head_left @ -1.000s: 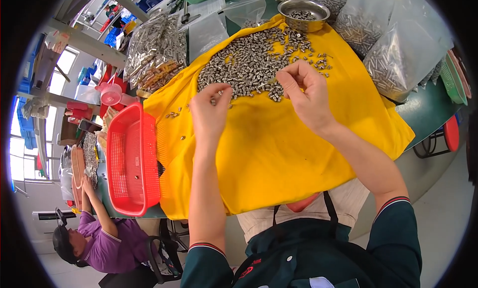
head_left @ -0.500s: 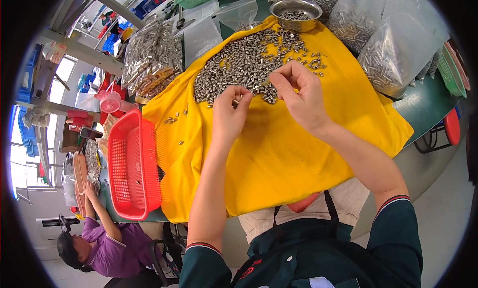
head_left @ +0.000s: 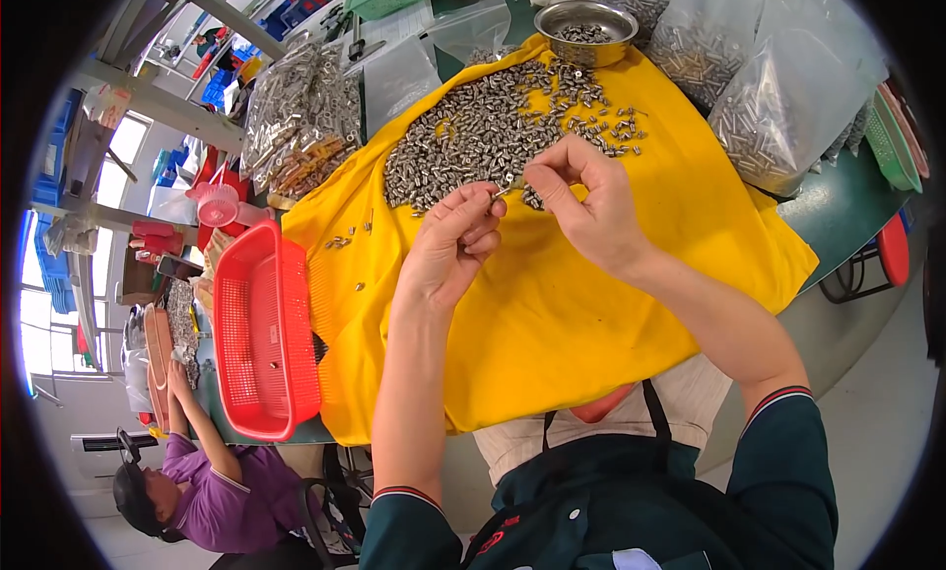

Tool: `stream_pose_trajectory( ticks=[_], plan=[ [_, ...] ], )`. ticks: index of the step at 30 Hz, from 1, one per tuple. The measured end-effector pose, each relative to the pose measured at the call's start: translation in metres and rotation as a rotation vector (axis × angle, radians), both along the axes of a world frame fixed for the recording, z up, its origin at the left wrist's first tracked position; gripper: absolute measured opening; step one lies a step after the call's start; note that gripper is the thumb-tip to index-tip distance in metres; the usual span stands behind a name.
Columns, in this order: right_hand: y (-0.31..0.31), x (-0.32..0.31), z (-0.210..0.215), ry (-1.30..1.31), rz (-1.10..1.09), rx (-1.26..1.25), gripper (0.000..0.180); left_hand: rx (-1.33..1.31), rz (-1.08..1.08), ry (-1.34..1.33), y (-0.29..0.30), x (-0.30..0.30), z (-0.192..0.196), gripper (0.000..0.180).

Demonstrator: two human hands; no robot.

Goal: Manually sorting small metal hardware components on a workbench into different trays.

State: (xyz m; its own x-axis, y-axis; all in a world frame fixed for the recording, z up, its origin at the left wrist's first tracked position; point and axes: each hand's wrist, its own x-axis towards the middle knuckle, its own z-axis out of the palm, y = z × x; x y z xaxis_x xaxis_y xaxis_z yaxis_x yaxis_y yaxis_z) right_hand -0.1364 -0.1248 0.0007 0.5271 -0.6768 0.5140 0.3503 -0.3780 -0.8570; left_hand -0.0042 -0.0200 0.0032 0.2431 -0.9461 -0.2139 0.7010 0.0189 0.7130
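Both hands are raised over the near edge of a pile of small silvery metal cylinders [head_left: 473, 127] on a yellow cloth [head_left: 552, 324]. My left hand [head_left: 453, 245] is closed, its fingertips pinching a small metal part [head_left: 503, 193]. Opposite it, my right hand [head_left: 588, 205] pinches with thumb and forefinger at something small and thin beside that part; its exact kind is too small to make out. The fingertips of the two hands nearly meet. Left of the pile, a few loose cylinders [head_left: 340, 242] lie apart on the cloth.
A red plastic basket [head_left: 315, 363] stands at the left with a small piece inside. Behind the pile is a steel bowl [head_left: 591, 53] of parts. Filled clear bags [head_left: 759, 127] stand at right, bagged metal pieces [head_left: 305, 107] at far left. A person in purple [head_left: 236, 491] works at lower left.
My left hand has turned, its palm and curled fingers now showing more. My right hand has dropped slightly toward me, and the fingertips have come closer together.
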Motion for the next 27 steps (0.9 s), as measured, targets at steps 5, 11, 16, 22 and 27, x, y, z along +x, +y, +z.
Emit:
stream_pose_trajectory(
  ticks=[5,11,16,22,27],
  plan=[
    [-0.0006,-0.0015,-0.0026,0.026,0.014,-0.032,0.009,0.006,0.021,-0.088,0.0008,-0.0016,-0.0002,0.011],
    [0.0029,-0.0001,-0.0038,0.021,0.029,0.046,0.010,0.014,0.027,-0.150,0.0025,0.0008,-0.0016,0.011],
    [0.0003,0.0006,-0.0020,0.000,0.016,0.039,0.010,0.012,0.007,-0.157,0.0020,0.0022,-0.0019,0.011],
    [-0.0022,-0.0027,0.0001,-0.028,0.006,0.097,0.009,0.008,0.015,-0.091,-0.0008,-0.0021,-0.0017,0.016],
    [0.0011,-0.0020,0.0006,-0.026,-0.019,-0.047,0.008,0.008,0.015,-0.023,0.0015,-0.0028,0.0018,0.010]
  ],
)
